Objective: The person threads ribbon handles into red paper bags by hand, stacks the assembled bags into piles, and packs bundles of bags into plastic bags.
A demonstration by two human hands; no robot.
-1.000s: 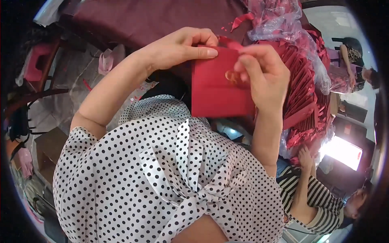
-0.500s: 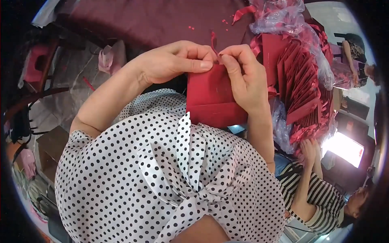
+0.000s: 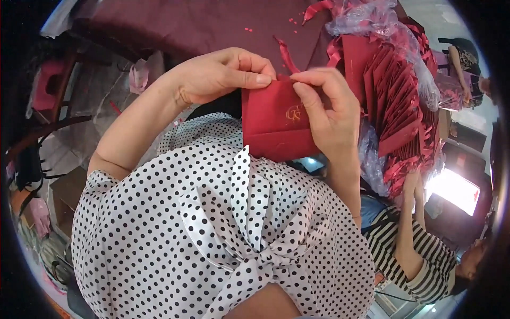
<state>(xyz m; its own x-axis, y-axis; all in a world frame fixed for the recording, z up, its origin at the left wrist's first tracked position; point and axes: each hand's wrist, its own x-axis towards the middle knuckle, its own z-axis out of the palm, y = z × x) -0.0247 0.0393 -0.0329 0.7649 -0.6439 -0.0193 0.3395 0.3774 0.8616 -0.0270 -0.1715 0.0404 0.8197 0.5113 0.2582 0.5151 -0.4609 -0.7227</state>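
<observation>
A small dark-red paper gift bag (image 3: 273, 125) with a gold mark stands in front of my chest, its lower part close to my dotted blouse. My left hand (image 3: 228, 77) pinches its top edge on the left between thumb and fingers. At the top right, my right hand (image 3: 332, 109) is closed on the bag's edge, thumb across the front panel. From between the two hands a red ribbon (image 3: 286, 56) rises and leans left. Whether the right fingertips also grip the ribbon's base is hidden.
A dark-red covered table (image 3: 212, 26) lies ahead, with tiny red bits on it. To the right stands a dense row of similar red bags (image 3: 393, 95) with ribbons and clear plastic wrap (image 3: 366, 21). A co-worker in a striped top (image 3: 425, 260) reaches to that pile.
The ribbon now stands out longer above the bag. My right hand has shifted slightly right and down, and the gold mark on the bag has come into view.
</observation>
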